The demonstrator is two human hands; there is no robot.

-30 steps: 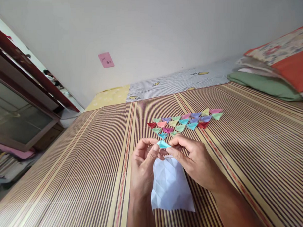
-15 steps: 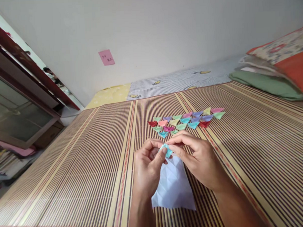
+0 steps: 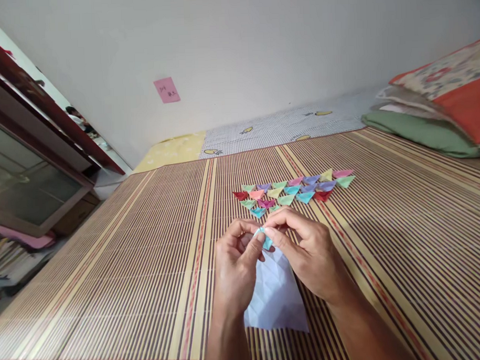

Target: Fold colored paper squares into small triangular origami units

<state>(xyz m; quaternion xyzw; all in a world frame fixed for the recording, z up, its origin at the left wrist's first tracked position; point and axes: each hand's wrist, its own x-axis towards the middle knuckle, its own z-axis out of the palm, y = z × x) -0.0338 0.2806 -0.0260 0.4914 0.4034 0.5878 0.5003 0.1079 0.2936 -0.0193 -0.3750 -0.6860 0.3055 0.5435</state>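
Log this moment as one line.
left hand: pinching light-blue folded paper | right hand: pinching it too | striped mat: pale creased sheet, rows of colored folded pieces

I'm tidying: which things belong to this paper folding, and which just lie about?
Likely job:
small turquoise folded paper, held in left hand and right hand
small multicoloured folded papers
creased whitish paper sheet

Likely unrelated:
oblong pink paper note
folded green fabric

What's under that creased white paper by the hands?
The striped mat shows along the near and right edges of the creased white paper. Anything right beneath is covered, so I can't tell. The left hand and right hand hide parts of its far end.
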